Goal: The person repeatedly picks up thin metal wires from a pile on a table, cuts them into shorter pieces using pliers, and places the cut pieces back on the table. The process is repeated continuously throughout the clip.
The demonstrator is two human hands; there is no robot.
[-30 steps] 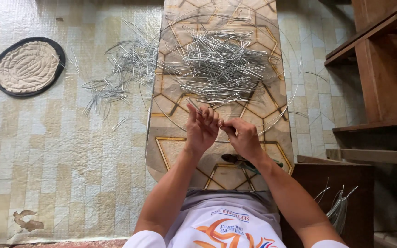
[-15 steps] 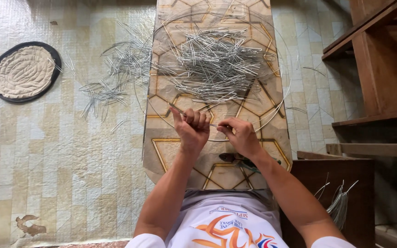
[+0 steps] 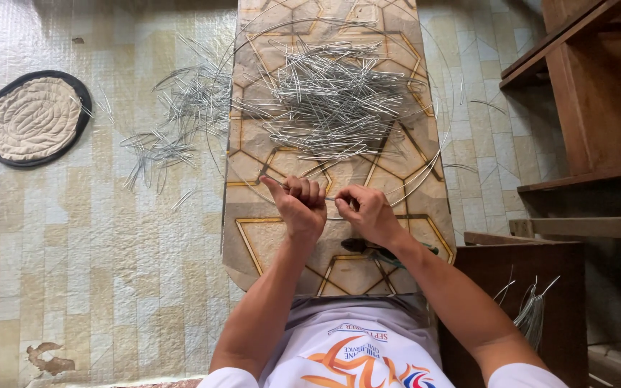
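A large thin wire ring [image 3: 436,154] lies on a patterned board [image 3: 267,251] in front of me. Both hands grip its near arc. My left hand [image 3: 297,205] is closed around the wire with the index finger pointing out to the left. Just to its right, my right hand [image 3: 368,213] pinches the same wire, fingers curled. A pile of bent silver wire pieces [image 3: 332,97] sits inside the ring beyond my hands. Dark-handled pliers [image 3: 368,248] lie on the board under my right wrist.
More wire pieces [image 3: 174,122] are scattered on the tiled floor left of the board. A round woven mat [image 3: 31,118] lies far left. Wooden shelving [image 3: 598,108] and a dark wooden box [image 3: 533,287] holding wire bundles stand at the right.
My left hand has closed from spread fingers into a fist on the wire, and both hands have stayed close together at the ring's near arc.
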